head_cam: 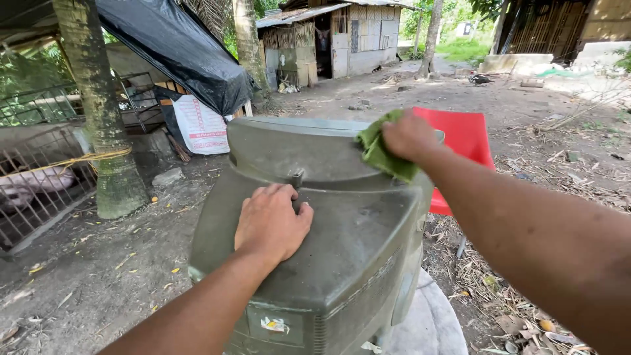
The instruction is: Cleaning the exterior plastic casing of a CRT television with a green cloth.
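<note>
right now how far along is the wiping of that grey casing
Done: hard to judge; the casing looks dull and dusty over most of its top. In hand: the right hand presses a green cloth on the far upper edge, while the left hand lies flat on the top, steadying it. Left: the near slope and sides show grime and a torn sticker.

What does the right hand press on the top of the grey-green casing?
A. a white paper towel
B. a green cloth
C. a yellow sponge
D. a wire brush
B: the right hand presses a folded green cloth on the far upper edge of the grey-green casing, while the left hand lies flat on its top.
</note>
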